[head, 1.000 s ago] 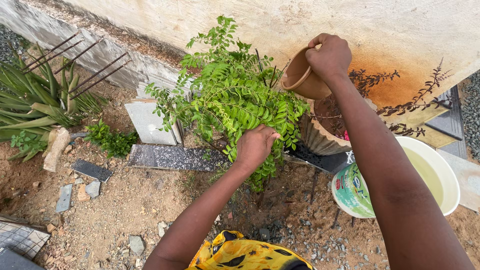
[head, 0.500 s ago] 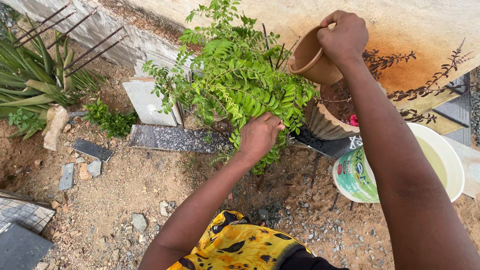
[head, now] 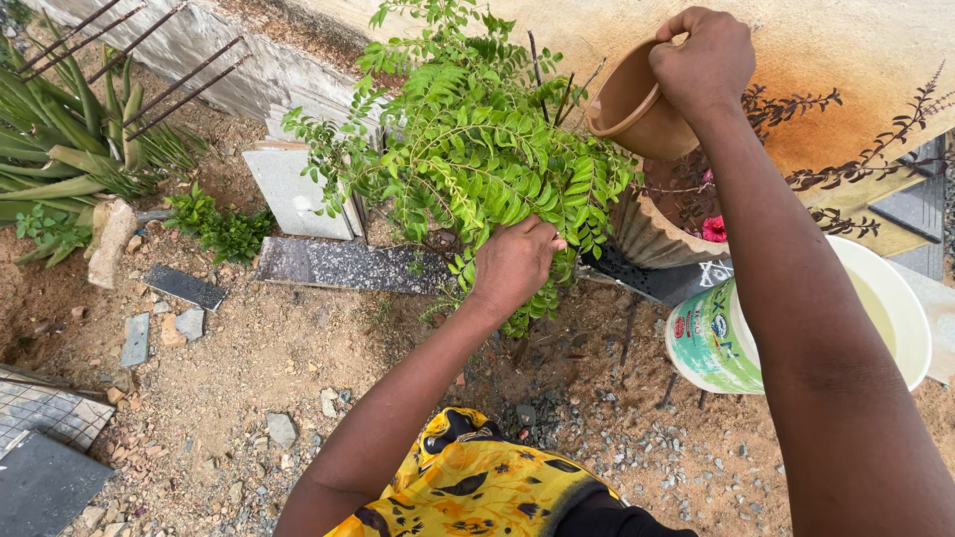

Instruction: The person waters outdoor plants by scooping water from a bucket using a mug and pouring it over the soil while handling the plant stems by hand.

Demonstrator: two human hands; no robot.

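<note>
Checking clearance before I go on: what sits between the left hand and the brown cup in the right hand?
In the head view, only the leafy green plant's fronds lie between the left hand and the brown cup gripped by the right hand.

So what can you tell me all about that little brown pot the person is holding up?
The small brown pot looks like smooth plastic, terracotta-coloured, round with a thick rim. It is tipped on its side, mouth facing the leafy green plant, and the part of its inside that shows looks empty. The right hand grips its rim from above, holding it in the air over a ribbed planter by the wall.
</note>
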